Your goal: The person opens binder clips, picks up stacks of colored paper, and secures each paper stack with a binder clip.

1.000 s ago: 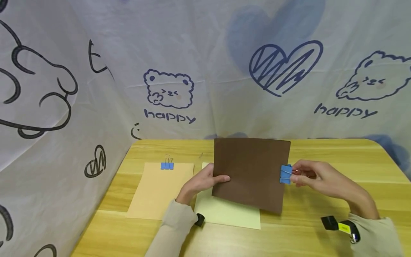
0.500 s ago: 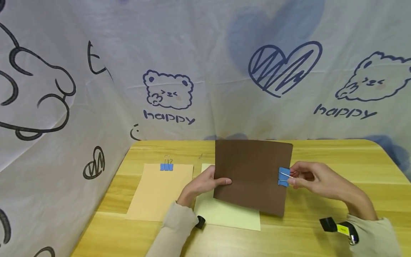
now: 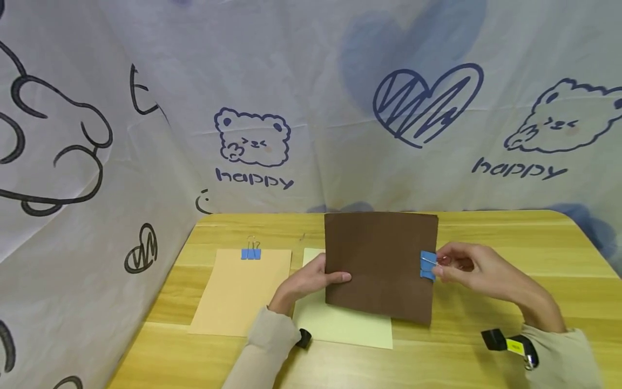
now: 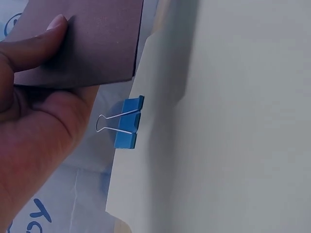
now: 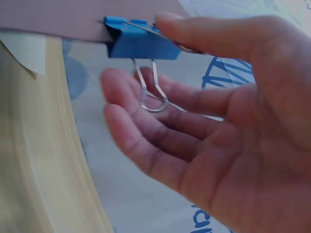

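Note:
My left hand [image 3: 311, 276] grips the left edge of a brown sheet or thin stack of card [image 3: 379, 265], thumb on the near face. The card is raised and tilted above the table. On its right edge sits a blue binder clip [image 3: 427, 265], which my right hand [image 3: 478, 270] pinches between thumb and fingers. In the right wrist view, one wire handle lies under the thumb of the right hand [image 5: 209, 111]. The clip's other wire handle [image 5: 154, 104] hangs down beside the fingers.
Pale orange paper [image 3: 238, 297] lies at the left with another blue binder clip [image 3: 250, 254] on its top edge, handles up. Pale yellow paper [image 3: 345, 327] lies partly under the raised card. A printed cloth [image 3: 325, 135] hangs behind the wooden table [image 3: 534, 237].
The blue binder clip has shifted slightly left, further onto the brown card's right edge. The right hand has moved with it. The left hand keeps its hold.

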A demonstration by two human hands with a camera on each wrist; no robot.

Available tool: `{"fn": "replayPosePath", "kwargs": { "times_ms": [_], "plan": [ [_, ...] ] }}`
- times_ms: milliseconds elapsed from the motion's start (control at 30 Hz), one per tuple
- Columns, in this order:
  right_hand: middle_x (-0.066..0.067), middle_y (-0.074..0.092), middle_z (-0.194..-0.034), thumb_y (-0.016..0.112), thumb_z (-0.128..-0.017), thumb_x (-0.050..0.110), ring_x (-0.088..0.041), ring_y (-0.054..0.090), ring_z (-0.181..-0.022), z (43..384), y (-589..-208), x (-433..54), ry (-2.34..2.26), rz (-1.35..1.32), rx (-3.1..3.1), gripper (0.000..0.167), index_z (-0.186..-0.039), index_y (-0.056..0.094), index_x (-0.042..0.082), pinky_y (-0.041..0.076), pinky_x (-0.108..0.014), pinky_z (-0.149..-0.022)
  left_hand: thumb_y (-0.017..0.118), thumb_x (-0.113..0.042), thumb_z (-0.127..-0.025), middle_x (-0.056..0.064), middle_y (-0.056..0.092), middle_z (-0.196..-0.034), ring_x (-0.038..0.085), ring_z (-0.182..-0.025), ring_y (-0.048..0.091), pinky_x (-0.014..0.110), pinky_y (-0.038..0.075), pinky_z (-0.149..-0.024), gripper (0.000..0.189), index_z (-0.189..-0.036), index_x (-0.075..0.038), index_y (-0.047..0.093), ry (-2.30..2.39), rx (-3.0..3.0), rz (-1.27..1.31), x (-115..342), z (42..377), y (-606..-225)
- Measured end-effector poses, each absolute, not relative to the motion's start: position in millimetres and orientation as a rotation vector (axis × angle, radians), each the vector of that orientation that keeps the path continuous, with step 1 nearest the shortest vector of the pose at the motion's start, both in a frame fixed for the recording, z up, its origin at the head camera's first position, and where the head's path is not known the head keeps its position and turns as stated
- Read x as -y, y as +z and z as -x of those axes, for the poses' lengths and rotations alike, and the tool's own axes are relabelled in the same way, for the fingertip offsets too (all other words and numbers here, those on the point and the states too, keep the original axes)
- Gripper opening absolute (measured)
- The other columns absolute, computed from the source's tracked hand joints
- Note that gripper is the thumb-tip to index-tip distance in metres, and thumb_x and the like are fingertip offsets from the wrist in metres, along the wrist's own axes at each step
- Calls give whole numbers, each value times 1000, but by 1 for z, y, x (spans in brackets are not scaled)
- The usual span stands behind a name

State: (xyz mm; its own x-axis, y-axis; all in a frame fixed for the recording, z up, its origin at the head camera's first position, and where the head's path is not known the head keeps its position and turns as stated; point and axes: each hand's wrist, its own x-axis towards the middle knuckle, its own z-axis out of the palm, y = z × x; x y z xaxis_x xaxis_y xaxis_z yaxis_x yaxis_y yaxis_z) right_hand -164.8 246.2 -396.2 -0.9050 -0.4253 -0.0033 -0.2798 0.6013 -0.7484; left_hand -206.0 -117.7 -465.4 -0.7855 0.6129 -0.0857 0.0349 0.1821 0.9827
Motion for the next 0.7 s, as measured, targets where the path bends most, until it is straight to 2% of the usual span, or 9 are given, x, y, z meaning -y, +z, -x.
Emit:
{"fn": "replayPosePath", "kwargs": {
  "times_ms": [167,300,333,433,533,567,600,633,700],
  "plan": [
    [-5,69,-109,69,-101,29,-17,63,-90,165,-397,-247,-1224,525,-2745,36,-124,64,2,54,-27,-74,68,-6,-99,9,71,-119,19,-104,69,34,53,-95,35,-133,-2,61,1660,-1959,-579,114,204,-466],
    [-5,69,-105,69,-101,28,-15,64,-88,166,-397,-252,-1253,510,-2732,34,-121,65,1,54,-26,-74,69,-6,-98,5,73,-114,17,-101,70,35,54,-92,35,-132,-1,61,1686,-1943,-584,112,203,-464],
    [-5,69,-104,69,-101,27,-15,64,-88,166,-397,-254,-1251,510,-2728,34,-122,65,1,54,-26,-74,70,-7,-98,2,73,-103,13,-91,70,34,55,-89,30,-126,0,63,1688,-1956,-582,112,203,-464],
    [-5,69,-103,69,-101,26,-15,65,-88,166,-400,-260,-1256,499,-2709,34,-122,65,0,55,-27,-74,68,-5,-98,-1,73,-96,10,-85,69,35,58,-85,28,-125,1,63,1712,-1934,-569,111,204,-463],
    [-6,68,-102,68,-101,25,-16,65,-87,166,-407,-268,-1263,500,-2680,33,-122,65,0,55,-27,-74,67,-3,-99,-1,73,-91,10,-80,68,38,60,-80,21,-119,2,63,1724,-1906,-548,111,204,-463],
    [-5,68,-102,68,-101,25,-15,65,-87,167,-410,-271,-1263,496,-2671,32,-122,65,0,55,-27,-74,65,-1,-99,1,74,-94,12,-86,70,40,60,-81,20,-119,0,62,1733,-1879,-547,110,205,-463],
    [-5,68,-101,68,-101,24,-15,65,-87,167,-413,-273,-1261,504,-2665,31,-121,66,0,55,-27,-74,65,0,-99,2,73,-93,13,-84,69,41,61,-80,16,-115,0,61,1736,-1862,-548,110,205,-463],
    [-5,68,-100,68,-101,23,-14,64,-87,167,-416,-276,-1258,516,-2662,30,-120,66,0,55,-27,-74,64,1,-100,2,70,-88,14,-82,69,43,61,-80,10,-108,0,58,1737,-1850,-547,109,205,-463],
    [-4,68,-100,68,-101,21,-12,64,-87,168,-420,-281,-1250,546,-2662,26,-119,68,2,54,-26,-74,63,3,-100,7,68,-88,17,-79,69,47,60,-82,12,-103,-1,52,1748,-1814,-544,109,205,-464]
  ]
}}
